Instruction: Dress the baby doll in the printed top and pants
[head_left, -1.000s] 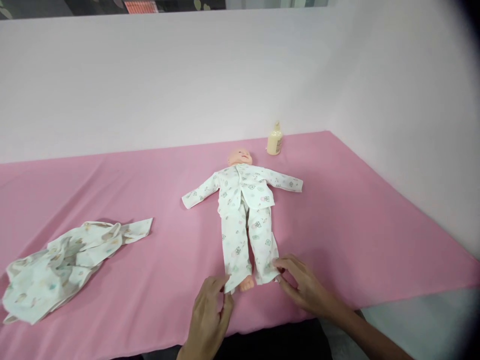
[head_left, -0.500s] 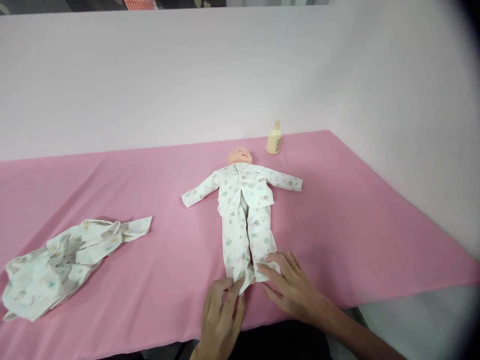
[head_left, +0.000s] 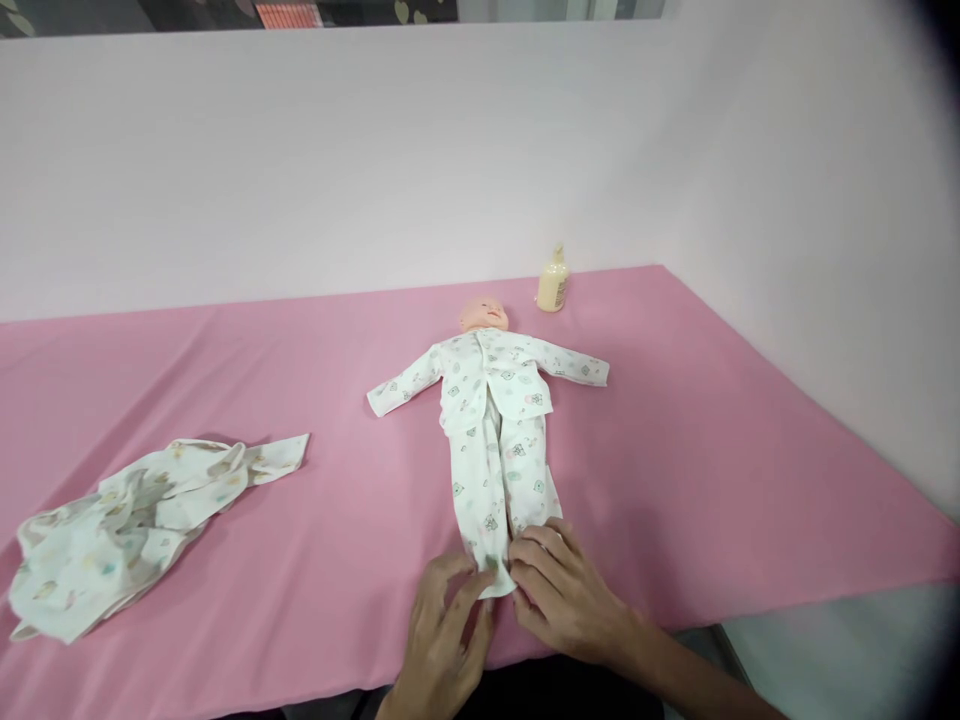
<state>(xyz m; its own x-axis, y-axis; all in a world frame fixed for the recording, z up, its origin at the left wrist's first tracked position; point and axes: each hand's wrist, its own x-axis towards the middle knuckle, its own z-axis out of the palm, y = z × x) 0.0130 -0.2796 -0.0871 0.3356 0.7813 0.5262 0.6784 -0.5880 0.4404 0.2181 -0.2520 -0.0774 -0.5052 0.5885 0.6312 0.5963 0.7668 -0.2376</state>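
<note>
Trousers of white printed cloth on the pink plastic doll are pinched in my left hand, my right hand curled over them, hold unclear.

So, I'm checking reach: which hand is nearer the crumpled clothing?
Left. The left hand is to the right of the clothing; the right hand is farther right.

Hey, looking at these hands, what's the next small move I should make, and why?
I'd probably ease the trouser leg nearer the left hand slightly outward, because it slants inward toward the other leg on the doll. The left hand's fingertips are at its hem, and the right hand is at the other leg's lower end.
</note>
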